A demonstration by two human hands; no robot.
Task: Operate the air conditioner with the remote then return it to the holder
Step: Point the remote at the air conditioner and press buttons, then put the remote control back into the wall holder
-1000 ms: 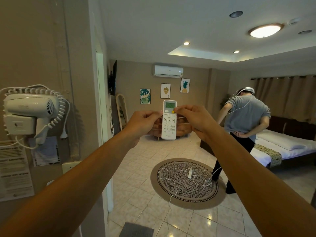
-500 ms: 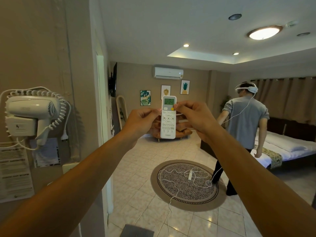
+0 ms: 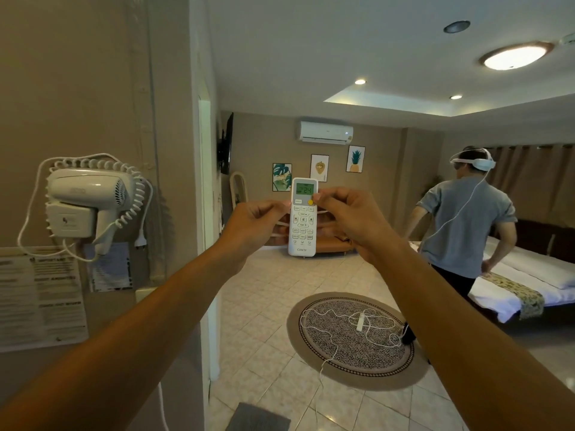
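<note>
A white remote (image 3: 303, 227) is held upright at arm's length, its green screen reading 24. My left hand (image 3: 255, 225) grips its left edge. My right hand (image 3: 345, 217) grips the right edge, with the thumb on the yellow button near the screen. The remote points toward the white air conditioner (image 3: 326, 132) mounted high on the far wall, where a small light shows on its right side. No remote holder is visible.
A white wall hair dryer (image 3: 90, 200) with a coiled cord hangs on the left wall above printed notices. A person in a grey shirt (image 3: 463, 225) stands by the bed (image 3: 529, 281) at right. A round rug (image 3: 354, 337) with a white cable lies on the tiled floor.
Both hands have lifted the remote slightly, keeping hold of it. The person at the right has straightened up and turned their arms outward.
</note>
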